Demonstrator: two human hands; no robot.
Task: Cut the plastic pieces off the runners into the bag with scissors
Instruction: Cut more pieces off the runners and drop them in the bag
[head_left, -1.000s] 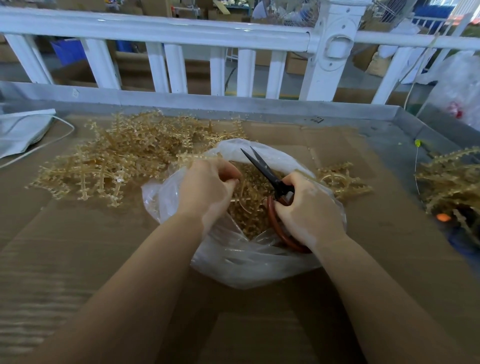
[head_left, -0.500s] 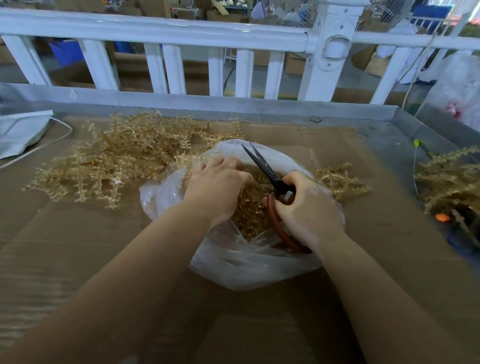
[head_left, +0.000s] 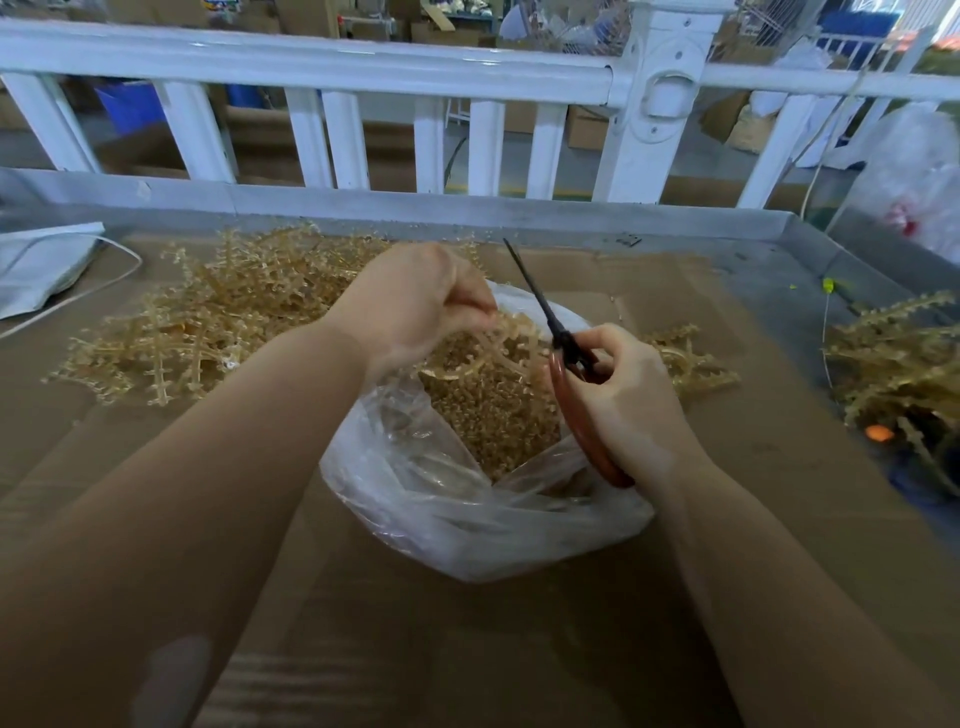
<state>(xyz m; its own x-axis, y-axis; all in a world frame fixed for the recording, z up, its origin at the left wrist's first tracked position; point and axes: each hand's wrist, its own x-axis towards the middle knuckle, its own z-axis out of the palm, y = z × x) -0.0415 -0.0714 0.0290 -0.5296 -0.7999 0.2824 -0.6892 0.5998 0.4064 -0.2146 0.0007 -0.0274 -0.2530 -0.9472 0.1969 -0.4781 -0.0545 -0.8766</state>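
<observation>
The left hand (head_left: 415, 306) is pinching a runner (head_left: 498, 343) over the bag (head_left: 467, 499) while the right hand (head_left: 623, 400) is gripping scissors (head_left: 563, 345) beside it.

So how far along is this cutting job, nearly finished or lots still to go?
Partway. Done: the clear bag already holds a good heap of cut pieces. In hand: the left hand holds a runner over the bag, and the right hand grips the scissors. Left: a large pile of runners waits behind.

I see metal table (head_left: 769, 291) under cardboard sheet (head_left: 467, 649); bag (head_left: 467, 519), runner piles (head_left: 208, 332) on cardboard.
</observation>
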